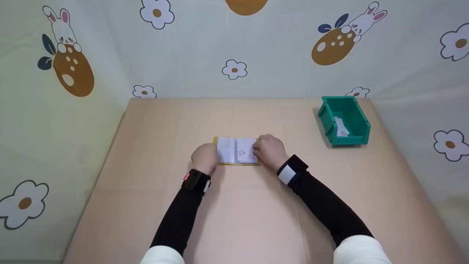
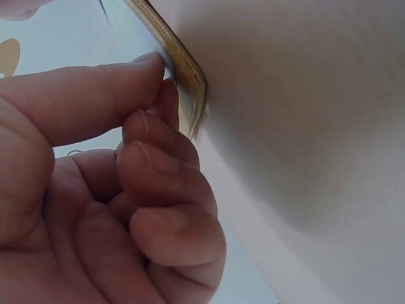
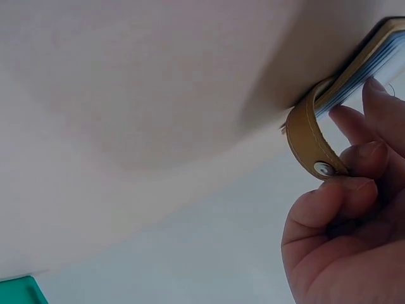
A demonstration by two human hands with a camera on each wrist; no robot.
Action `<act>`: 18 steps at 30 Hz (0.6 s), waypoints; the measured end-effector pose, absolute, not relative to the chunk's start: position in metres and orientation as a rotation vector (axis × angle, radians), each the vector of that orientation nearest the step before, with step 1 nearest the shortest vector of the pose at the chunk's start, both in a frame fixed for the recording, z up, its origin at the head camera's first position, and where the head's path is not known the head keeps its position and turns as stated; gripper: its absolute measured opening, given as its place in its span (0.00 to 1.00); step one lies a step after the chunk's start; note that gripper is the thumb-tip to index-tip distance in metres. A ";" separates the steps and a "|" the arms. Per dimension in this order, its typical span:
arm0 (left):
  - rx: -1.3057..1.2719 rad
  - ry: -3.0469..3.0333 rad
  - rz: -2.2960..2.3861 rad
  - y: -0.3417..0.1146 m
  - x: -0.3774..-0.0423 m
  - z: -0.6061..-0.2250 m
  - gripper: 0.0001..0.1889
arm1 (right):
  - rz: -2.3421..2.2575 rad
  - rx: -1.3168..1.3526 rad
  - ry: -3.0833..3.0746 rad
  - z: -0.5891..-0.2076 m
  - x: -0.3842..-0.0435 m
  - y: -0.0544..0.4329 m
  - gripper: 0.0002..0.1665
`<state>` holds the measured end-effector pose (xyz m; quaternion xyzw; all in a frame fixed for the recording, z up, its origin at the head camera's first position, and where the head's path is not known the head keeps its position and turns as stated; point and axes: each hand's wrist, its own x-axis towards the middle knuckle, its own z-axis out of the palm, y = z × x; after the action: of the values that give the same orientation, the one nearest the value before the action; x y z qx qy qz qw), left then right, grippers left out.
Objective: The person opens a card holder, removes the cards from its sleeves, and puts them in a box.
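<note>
Near the middle of the surface [image 1: 165, 121], between the two grips, lies a small yellow-covered booklet [image 1: 236, 151], spread with its pages upward. The left grip [image 1: 205, 158] is at its left edge; in the left wrist view, thumb and forefinger nearly meet, pinching the margin, with the remaining fingers curled inward; whether cover, page or both are caught, I cannot tell. The right grip [image 1: 272, 151] is at the opposite edge; I read a narrow gap, thumb tip on the page and a finger at the leaf edges; a tan strap [image 3: 304, 133] with a metal snap [image 3: 324, 168] arcs from the cover to touch its curled fingers.

I judge that the opposed holds steady the booklet and counter any tendency to fold; the strap, bent outward, leaves the printed right-hand page [image 1: 246, 150] uncovered.

Both forearms, in black sleeves [image 1: 176, 220], reach in from the near side and converge on the booklet; the right slants inward more strongly; the left grip lies back-upward, its fingertips hidden from the head view.

At the far right, well apart, I see a green bin [image 1: 351, 140] holding a white paper piece [image 1: 341, 127]; its position presumably leaves both forearms unobstructed.
</note>
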<state>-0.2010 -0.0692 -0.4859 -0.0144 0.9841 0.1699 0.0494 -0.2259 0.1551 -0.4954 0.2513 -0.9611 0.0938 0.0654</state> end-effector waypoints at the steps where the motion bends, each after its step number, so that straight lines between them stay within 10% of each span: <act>1: -0.042 3.002 0.522 -0.069 -0.201 -0.486 0.10 | 0.277 0.765 -2.899 -0.495 -0.226 0.155 0.03; 18: 0.014 3.031 0.476 -0.063 -0.201 -0.481 0.10 | 0.176 0.833 -2.891 -0.492 -0.229 0.153 0.03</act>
<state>-0.2011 -0.0626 -0.4806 0.0046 0.9872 0.1549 0.0366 -0.2293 0.1534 -0.4917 0.2758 -0.9573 0.0584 0.0638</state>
